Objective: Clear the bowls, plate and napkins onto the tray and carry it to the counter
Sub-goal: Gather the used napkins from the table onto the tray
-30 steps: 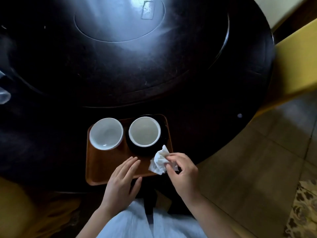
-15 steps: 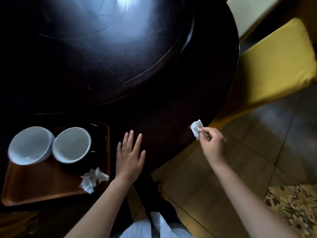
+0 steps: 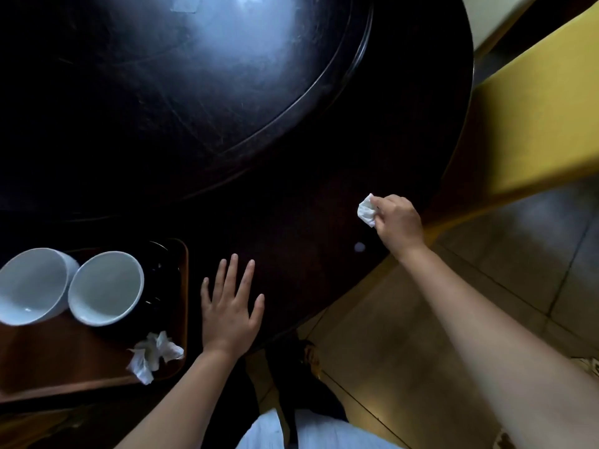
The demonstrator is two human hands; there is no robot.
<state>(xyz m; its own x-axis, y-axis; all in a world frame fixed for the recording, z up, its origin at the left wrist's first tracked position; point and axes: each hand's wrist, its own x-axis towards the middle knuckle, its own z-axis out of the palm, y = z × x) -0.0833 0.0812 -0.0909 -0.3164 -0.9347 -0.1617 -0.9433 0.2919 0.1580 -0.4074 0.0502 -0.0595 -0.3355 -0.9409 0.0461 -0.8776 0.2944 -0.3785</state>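
A brown wooden tray (image 3: 64,361) sits at the lower left on the dark round table (image 3: 291,196). On it stand two white bowls: one at the far left (image 3: 30,285), the other (image 3: 105,286) resting on a black plate (image 3: 162,277). A crumpled white napkin (image 3: 154,354) lies at the tray's near right corner. My left hand (image 3: 231,306) rests flat and open on the table just right of the tray. My right hand (image 3: 397,223) is out near the table's right edge, pinching a small white napkin (image 3: 367,210).
A raised turntable (image 3: 194,76) fills the table's middle. A small pale spot (image 3: 359,246) shows on the table below the held napkin. A yellow-covered chair (image 3: 534,124) stands to the right, over a tiled floor (image 3: 486,303).
My right hand left the first napkin on the tray, reached right and picked up a second napkin near the table edge. My left hand moved off the tray onto the table. The view swung right.
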